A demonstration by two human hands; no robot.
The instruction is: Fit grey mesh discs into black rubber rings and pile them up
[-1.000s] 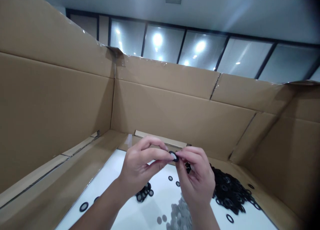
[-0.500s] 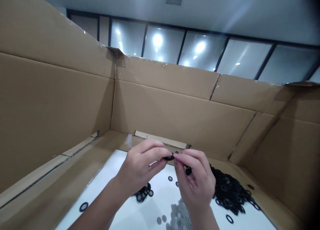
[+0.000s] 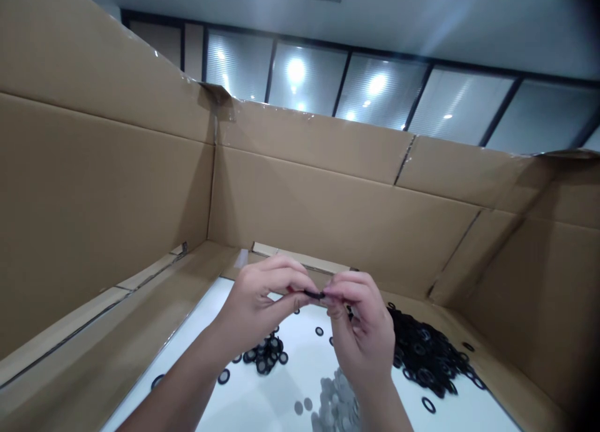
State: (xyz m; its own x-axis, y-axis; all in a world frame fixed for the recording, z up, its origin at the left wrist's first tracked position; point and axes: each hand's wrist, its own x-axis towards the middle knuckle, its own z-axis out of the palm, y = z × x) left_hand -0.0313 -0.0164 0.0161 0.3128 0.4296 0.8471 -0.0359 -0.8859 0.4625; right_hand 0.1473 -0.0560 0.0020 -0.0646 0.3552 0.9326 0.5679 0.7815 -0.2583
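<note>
Fingertips first: left hand (image 3: 255, 307) thumb and index fingertips (image 3: 299, 289) are pressed together on one rim of a small black ring (image 3: 313, 293). Right hand (image 3: 363, 332) thumb and index fingertips (image 3: 330, 291) pinch the opposite rim. Both hands are clamped on the same part and no finger is spread free. The other fingers are curled loosely and not touching anything I can see. The ring is in the air above the far-middle of the white sheet (image 3: 281, 407), not resting on it. Orientation: it shows edge-on as a thin dark sliver, so the flat faces look roughly up and down and the hole axis is near vertical. A ring has no true long axis, but the visible span runs left-right, hand to hand. I can't tell if anything sits inside the ring, as it's too small and half covered. Step in hand, my read: a two-handed fine pinch on a single ring, held level. Any further handling calls for light, even pressure on both rims, since the part is thin and probably flexes or flips easily. On the sheet, a big heap of black rings (image 3: 422, 357) is on the right side and a small cluster of rings (image 3: 265, 354) is left of middle. A pile of grey discs (image 3: 335, 401) is at the near middle. Cardboard box walls (image 3: 328, 213) enclose the sheet on three sides.
</note>
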